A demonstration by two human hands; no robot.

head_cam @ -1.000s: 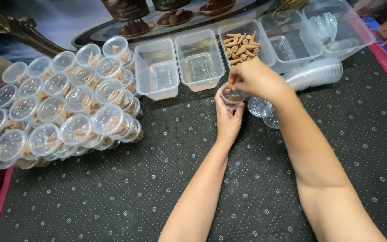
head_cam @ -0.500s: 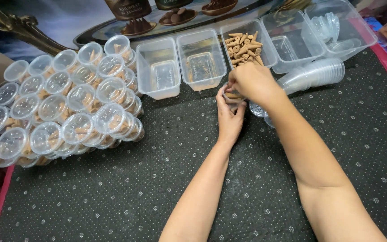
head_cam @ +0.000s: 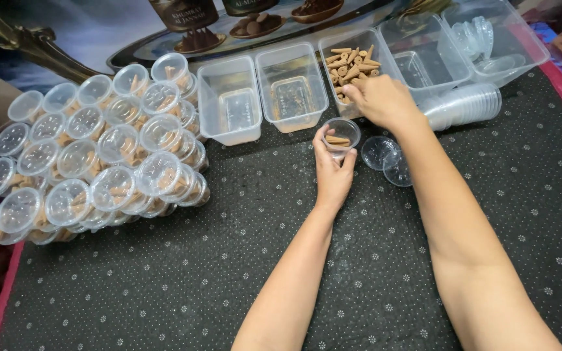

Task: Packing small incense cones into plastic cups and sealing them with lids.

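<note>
My left hand (head_cam: 333,170) holds a small clear round cup (head_cam: 341,132) upright on the dark mat; a few brown cone-shaped sticks lie inside it. My right hand (head_cam: 382,101) reaches into a clear rectangular tub (head_cam: 333,45) filled with several brown cones (head_cam: 352,64), fingers curled among them. Whether the fingers hold a cone is hidden. Two loose clear lids (head_cam: 385,158) lie on the mat just right of the cup.
A large pile of closed, filled clear cups (head_cam: 92,156) sits at the left. Two empty rectangular tubs (head_cam: 258,94) stand left of the cone tub. A sleeve of stacked cups (head_cam: 466,105) and bigger tubs (head_cam: 495,39) lie at the right. The dotted black mat (head_cam: 164,279) covers the table.
My right hand has lifted off the small cup and moved up into the tub of cones. The cup now shows uncovered in my left hand.
</note>
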